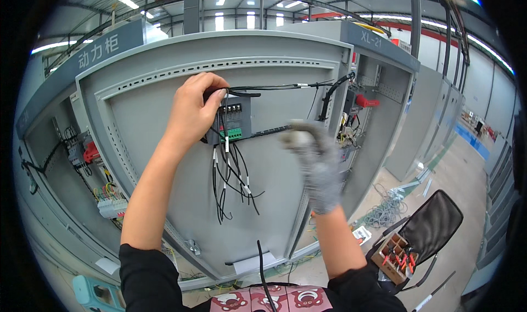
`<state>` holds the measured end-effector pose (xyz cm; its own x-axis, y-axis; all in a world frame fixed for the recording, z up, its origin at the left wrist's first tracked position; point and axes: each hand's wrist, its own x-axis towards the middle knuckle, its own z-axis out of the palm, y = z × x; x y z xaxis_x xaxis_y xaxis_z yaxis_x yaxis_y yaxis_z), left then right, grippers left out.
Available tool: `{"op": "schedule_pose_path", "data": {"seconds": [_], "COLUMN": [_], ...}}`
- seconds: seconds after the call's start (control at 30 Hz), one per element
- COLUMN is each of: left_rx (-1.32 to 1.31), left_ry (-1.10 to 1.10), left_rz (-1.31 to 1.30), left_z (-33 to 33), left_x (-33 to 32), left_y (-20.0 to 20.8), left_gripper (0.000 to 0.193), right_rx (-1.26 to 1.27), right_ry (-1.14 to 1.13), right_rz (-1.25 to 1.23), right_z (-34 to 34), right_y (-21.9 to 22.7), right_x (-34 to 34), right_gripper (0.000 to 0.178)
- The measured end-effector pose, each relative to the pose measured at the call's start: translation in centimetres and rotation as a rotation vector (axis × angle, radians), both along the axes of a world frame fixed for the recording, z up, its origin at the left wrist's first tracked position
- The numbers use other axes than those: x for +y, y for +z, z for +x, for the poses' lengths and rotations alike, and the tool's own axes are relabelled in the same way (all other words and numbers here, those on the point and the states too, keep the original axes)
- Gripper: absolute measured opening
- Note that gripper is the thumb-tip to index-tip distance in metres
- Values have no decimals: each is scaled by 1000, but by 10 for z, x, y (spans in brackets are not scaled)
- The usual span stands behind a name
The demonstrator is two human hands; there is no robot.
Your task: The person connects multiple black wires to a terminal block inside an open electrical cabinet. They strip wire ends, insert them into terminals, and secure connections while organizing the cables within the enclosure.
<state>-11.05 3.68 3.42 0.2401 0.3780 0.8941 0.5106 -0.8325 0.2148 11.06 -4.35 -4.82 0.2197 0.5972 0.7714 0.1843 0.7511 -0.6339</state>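
Before a grey cabinet door (274, 213), the left hand (195, 106) pinches black wires (274, 87) that extend rightward, long axis nearly level. The gloved right hand (315, 155) is too blurred to tell its grip.

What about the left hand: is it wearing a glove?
No, the left hand shows bare skin, while the right hand wears a grey glove.

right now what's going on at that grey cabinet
A person's bare left hand pinches thin black wires at the top of a grey module with a green terminal strip, mounted on a cabinet door. The gloved right hand is a blur in front of the door, so whether it grips anything can't be told. Below the module, more black wires hang loose, some with white sleeves.
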Motion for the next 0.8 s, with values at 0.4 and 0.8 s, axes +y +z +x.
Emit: {"op": "schedule_pose_path", "data": {"seconds": [0.4, 0.8], "left_rx": [46, -18], "left_ry": [-3, -75], "left_rz": [28, -160], "left_z": [0, -2], "left_x": [-4, -5], "left_y": [1, 4], "left_gripper": [12, 14], "right_rx": [-892, -475], "right_ry": [-678, -459], "right_rz": [197, 737], "right_z": [-52, -6], "right_y": [65, 3], "right_x": [45, 16], "right_gripper": [22, 24]}}
